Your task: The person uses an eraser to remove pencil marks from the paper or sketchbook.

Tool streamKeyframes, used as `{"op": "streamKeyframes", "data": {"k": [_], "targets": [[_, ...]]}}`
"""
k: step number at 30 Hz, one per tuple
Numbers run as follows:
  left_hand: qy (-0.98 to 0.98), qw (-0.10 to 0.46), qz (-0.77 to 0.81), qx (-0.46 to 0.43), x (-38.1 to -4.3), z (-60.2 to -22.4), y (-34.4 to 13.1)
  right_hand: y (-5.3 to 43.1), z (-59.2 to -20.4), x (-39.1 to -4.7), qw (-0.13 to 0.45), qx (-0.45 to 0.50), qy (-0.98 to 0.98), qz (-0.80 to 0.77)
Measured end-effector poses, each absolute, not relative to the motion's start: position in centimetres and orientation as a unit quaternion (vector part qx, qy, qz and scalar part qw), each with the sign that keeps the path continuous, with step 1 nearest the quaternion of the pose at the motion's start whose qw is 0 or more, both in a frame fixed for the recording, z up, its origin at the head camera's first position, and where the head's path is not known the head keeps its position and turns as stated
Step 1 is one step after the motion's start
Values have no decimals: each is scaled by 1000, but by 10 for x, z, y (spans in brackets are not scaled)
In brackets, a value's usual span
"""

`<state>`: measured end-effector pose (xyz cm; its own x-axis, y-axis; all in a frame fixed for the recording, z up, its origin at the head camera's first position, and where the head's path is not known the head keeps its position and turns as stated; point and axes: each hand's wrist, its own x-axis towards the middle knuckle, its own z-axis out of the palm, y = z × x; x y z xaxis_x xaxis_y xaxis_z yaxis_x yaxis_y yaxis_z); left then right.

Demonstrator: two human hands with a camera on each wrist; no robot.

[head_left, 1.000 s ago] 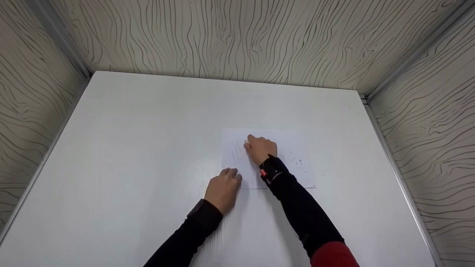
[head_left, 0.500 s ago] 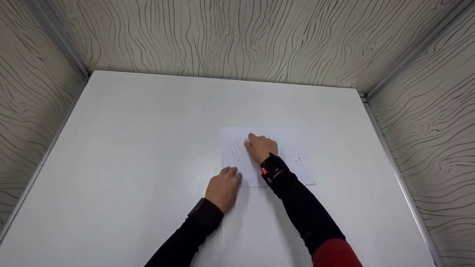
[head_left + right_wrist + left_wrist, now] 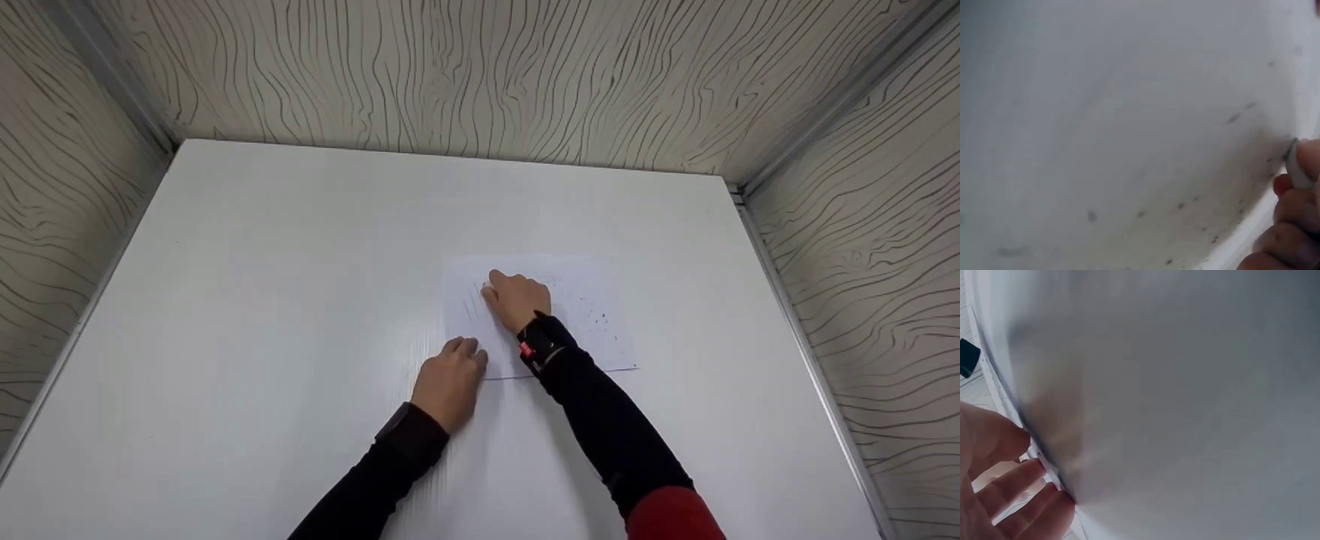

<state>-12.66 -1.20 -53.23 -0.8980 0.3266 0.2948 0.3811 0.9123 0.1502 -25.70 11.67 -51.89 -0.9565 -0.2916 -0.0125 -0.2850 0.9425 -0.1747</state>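
A sheet of white paper (image 3: 499, 352) lies on the white table, with several thin pencil lines (image 3: 470, 304) near its left side. My right hand (image 3: 519, 300) is over the paper's middle, pinching a small white eraser (image 3: 1297, 169) between thumb and fingers. The eraser's darkened edge is right at the paper in the right wrist view; most of it is hidden in the fingers. My left hand (image 3: 450, 384) rests at the paper's lower left corner. In the left wrist view its bent fingertips (image 3: 1061, 509) press down at the paper's edge, with nothing gripped.
Dark eraser crumbs (image 3: 602, 315) are scattered over the right part of the paper. The white table (image 3: 262, 300) is bordered by wood-grain patterned walls (image 3: 450, 75) at the back and both sides. Both wrists wear black bands (image 3: 546, 343).
My right hand has shifted slightly left with the eraser, closer to the pencil lines. The left hand stays at the paper's corner. The view has shifted a little.
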Motion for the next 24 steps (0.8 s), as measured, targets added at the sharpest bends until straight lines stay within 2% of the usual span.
{"op": "streamKeyframes", "data": {"k": [5,13,16,20,22,24], "targets": [[-968,127,-116,-181,-127,-534,-11,125,-514,-261,37,-140,984,-101],[-969,117,-115,-184,-127,-533,-12,136,-507,-245,116,-226,962,-95],[-969,115,-112,-186,-126,-531,-12,134,-511,-244,103,-211,969,-81],[-968,121,-113,-186,-126,-530,-10,129,-513,-247,47,-185,978,-80],[-967,122,-115,-190,-126,-530,-9,127,-512,-246,46,-201,975,-87],[-966,122,-116,-194,-126,-530,-9,124,-511,-244,69,-232,966,-90]]}}
